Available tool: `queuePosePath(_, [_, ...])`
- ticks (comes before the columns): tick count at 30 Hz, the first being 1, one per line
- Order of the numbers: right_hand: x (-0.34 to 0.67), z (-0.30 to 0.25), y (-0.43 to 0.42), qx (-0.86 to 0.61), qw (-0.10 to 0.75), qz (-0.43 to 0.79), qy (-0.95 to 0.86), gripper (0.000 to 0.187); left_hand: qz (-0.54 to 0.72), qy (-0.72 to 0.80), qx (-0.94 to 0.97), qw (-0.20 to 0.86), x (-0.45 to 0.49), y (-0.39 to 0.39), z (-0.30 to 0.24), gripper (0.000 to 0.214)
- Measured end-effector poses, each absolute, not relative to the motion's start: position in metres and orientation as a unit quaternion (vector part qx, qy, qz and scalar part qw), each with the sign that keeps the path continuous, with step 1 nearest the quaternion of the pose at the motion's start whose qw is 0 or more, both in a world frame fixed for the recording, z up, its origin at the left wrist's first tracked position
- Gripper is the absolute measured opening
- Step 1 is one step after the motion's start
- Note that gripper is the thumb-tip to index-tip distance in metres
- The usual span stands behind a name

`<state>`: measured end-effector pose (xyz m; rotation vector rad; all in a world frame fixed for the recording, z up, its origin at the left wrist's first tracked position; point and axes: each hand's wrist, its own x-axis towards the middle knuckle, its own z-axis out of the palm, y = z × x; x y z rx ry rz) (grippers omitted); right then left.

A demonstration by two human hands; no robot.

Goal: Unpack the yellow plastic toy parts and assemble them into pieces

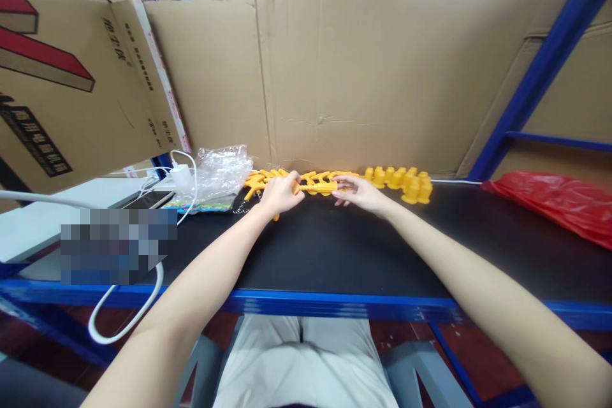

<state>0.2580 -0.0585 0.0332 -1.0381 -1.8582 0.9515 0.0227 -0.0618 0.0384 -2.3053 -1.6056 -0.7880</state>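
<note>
Between my hands, level above the black tabletop, is a yellow plastic part [322, 187] with a thin stem at its left and a wider body at its right. My left hand [282, 195] is closed, pinching the stem end. The fingers of my right hand [357, 194] curl round the wider end. Behind my hands lies a row of yellow branched pieces [255, 182], partly covered by my left hand. Several yellow cup-like pieces [396, 177] stand in a cluster to the right of my right hand.
Clear plastic bags [220, 169] and a white charger [180, 177] with cables lie at the left, near a white box [43, 220]. A red plastic bag [549, 201] lies at the right. A cardboard wall [382, 76] closes the back; a blue rail [335, 303] edges the front.
</note>
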Motion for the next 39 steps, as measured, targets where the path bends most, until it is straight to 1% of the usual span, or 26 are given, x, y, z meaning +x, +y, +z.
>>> queuePosePath(11, [0.2562,0.0352,-0.0618,-0.414,0.404,0.369,-0.728,0.044,-0.258,-0.560,-0.782,0.088,0.0241,-0.0656,0.0415,0.032])
queuePosePath(21, [0.2580,0.0330,-0.0579,-0.403,0.410,0.373,-0.728,0.045,-0.257,-0.548,-0.790,0.098,0.0233,-0.0646,0.0406,0.031])
queuePosePath(39, [0.2583,0.0326,-0.0587,-0.416,0.412,0.366,-0.723,0.044,-0.256,-0.540,-0.798,0.080,0.0229,-0.0628,0.0375,0.033])
